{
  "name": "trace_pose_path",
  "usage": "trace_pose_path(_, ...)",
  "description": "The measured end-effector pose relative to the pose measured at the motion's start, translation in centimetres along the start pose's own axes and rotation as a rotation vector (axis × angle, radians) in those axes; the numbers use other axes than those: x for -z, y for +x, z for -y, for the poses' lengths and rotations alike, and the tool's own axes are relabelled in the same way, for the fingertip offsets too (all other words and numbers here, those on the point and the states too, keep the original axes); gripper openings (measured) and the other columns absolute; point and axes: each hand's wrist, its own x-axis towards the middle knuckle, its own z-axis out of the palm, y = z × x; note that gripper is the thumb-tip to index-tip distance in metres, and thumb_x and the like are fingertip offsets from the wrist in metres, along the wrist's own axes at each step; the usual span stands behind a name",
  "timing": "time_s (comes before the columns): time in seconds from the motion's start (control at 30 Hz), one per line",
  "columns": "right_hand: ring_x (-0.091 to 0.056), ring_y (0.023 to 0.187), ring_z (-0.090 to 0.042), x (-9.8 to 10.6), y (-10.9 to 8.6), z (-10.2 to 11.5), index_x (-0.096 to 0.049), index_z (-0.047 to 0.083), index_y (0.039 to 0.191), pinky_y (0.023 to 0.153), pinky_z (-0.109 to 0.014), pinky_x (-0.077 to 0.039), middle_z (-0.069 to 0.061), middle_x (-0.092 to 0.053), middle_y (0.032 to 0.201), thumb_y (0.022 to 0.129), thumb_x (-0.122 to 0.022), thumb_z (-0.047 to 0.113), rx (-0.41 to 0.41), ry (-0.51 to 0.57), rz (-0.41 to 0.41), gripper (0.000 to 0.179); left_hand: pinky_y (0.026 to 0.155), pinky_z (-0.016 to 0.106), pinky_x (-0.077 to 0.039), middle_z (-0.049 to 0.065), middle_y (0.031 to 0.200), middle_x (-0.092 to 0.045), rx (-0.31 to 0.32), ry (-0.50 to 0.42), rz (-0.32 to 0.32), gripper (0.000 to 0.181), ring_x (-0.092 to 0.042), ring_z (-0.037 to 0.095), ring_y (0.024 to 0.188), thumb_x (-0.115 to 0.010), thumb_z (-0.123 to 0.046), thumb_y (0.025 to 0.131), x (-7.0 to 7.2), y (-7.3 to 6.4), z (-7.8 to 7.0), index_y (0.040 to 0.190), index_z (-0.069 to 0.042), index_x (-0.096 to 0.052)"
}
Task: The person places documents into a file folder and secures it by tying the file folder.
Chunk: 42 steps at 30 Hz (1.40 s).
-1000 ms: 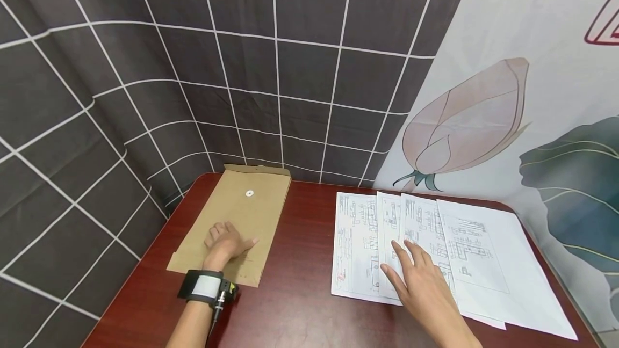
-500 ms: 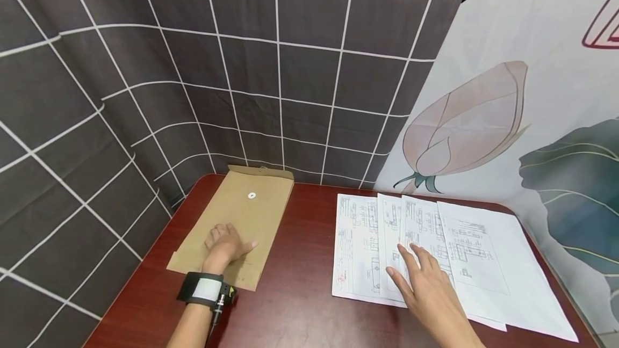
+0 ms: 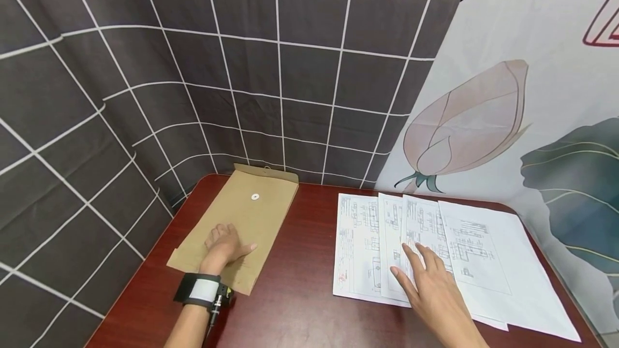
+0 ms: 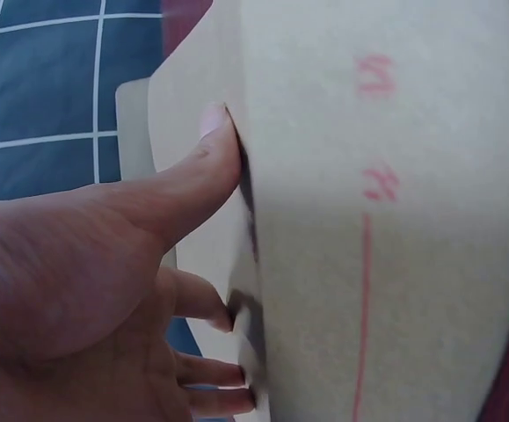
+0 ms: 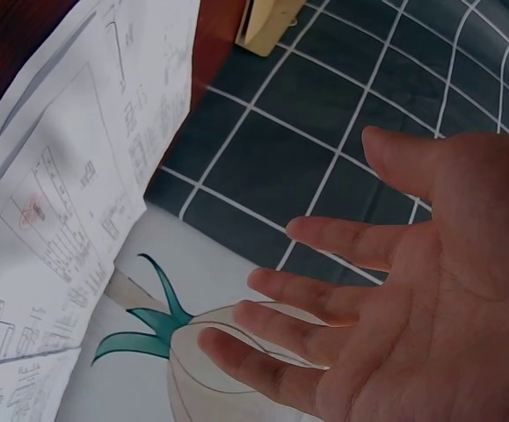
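Observation:
A kraft paper envelope [image 3: 271,214] with a white round button [image 3: 255,196] lies at the left of the table, its far flap raised. My left hand [image 3: 224,246] rests on its lower half, thumb spread out to the right. In the left wrist view the fingertips [image 4: 214,316] and thumb touch the envelope's brown paper [image 4: 395,264], which bears red print. Over the printed drawing sheets [image 3: 355,240] at the right, my right hand [image 3: 430,289] hovers with straight, spread fingers and holds nothing; the right wrist view shows its palm [image 5: 447,325] apart from the papers [image 5: 69,185].
The sheets overlap in a fan that reaches the table's right side. Dark red tabletop [image 3: 300,262] lies between envelope and papers. A dark gridded cloth [image 3: 309,74] hangs behind, and a white cloth with a flower print [image 3: 464,128] hangs at the right.
The envelope has turned slightly clockwise under my left hand: its far end shifted right, its near right corner left. My right hand has moved a little right and nearer over the papers.

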Motion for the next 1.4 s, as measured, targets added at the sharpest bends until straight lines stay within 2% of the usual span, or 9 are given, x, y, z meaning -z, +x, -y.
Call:
trace_pose_path(0.1,-0.041,0.122,-0.047,0.0,-0.1,-0.2,-0.050,0.001,0.136,0.092,-0.067,-0.036,-0.030,-0.044,0.134,0.096,-0.055,0.043,-0.009,0.010,0.006,0.059,0.097,0.067,-0.031,0.044,0.130,-0.030,-0.014,0.018,0.010,0.101,-0.030,0.054,0.124,-0.069,-0.052,0.082,0.3,-0.1,0.1,0.139,0.020,-0.026)
trace_pose_path(0.3,-0.040,0.123,-0.048,0.0,-0.2,-0.2,-0.047,0.002,0.139,0.091,-0.068,-0.036,-0.030,-0.045,0.134,0.095,-0.055,0.042,-0.021,0.015,0.013,0.060,0.101,0.065,-0.029,0.045,0.143,-0.020,-0.030,0.043,0.041,0.104,-0.023,0.054,0.133,-0.070,-0.052,0.082,0.3,0.0,0.5,0.142,0.019,-0.022)
trace_pose_path(0.67,-0.043,0.121,-0.048,-0.2,-0.6,-0.3,-0.049,0.003,0.138,0.088,-0.068,-0.038,-0.029,-0.046,0.133,0.095,-0.056,0.042,-0.025,0.018,0.001,0.059,0.104,0.067,-0.025,0.045,0.145,-0.015,-0.044,-0.007,0.063,0.103,-0.017,0.057,0.135,-0.073,-0.046,0.081,1.0,-0.9,0.7,0.144,0.017,-0.022)
trace_pose_path(0.9,-0.043,0.121,-0.048,-0.3,-0.8,-0.4,-0.049,0.002,0.137,0.088,-0.069,-0.038,-0.030,-0.047,0.132,0.096,-0.055,0.042,-0.027,0.036,0.005,0.058,0.102,0.066,-0.028,0.040,0.139,-0.028,-0.029,0.062,0.062,0.099,-0.029,0.057,0.125,-0.077,-0.046,0.077,1.5,-1.1,0.5,0.143,0.011,-0.031)
trace_pose_path(1.1,-0.043,0.122,-0.049,-0.4,-0.9,-0.4,-0.051,0.001,0.136,0.090,-0.069,-0.036,-0.030,-0.046,0.133,0.096,-0.055,0.042,-0.036,0.048,0.018,0.058,0.100,0.062,-0.032,0.041,0.132,-0.036,-0.075,0.125,0.054,0.096,-0.038,0.055,0.117,-0.082,-0.042,0.070,1.9,-1.1,0.4,0.136,0.013,-0.040)
trace_pose_path(1.23,-0.043,0.121,-0.050,-0.5,-1.0,-0.4,-0.053,0.000,0.133,0.090,-0.069,-0.037,-0.030,-0.047,0.132,0.096,-0.055,0.042,-0.040,0.046,0.022,0.057,0.101,0.059,-0.033,0.041,0.134,-0.036,-0.093,0.089,0.064,0.094,-0.038,0.055,0.115,-0.084,-0.035,0.069,2.0,-1.0,0.4,0.136,0.015,-0.040)
trace_pose_path(1.4,-0.044,0.121,-0.049,-0.4,-1.0,-0.4,-0.054,0.000,0.132,0.090,-0.069,-0.037,-0.031,-0.047,0.133,0.095,-0.056,0.041,-0.051,0.047,0.027,0.055,0.103,0.063,-0.031,0.041,0.141,-0.028,-0.098,0.028,0.100,0.094,-0.030,0.059,0.125,-0.084,-0.028,0.070,2.2,-0.9,0.3,0.143,0.009,-0.037)
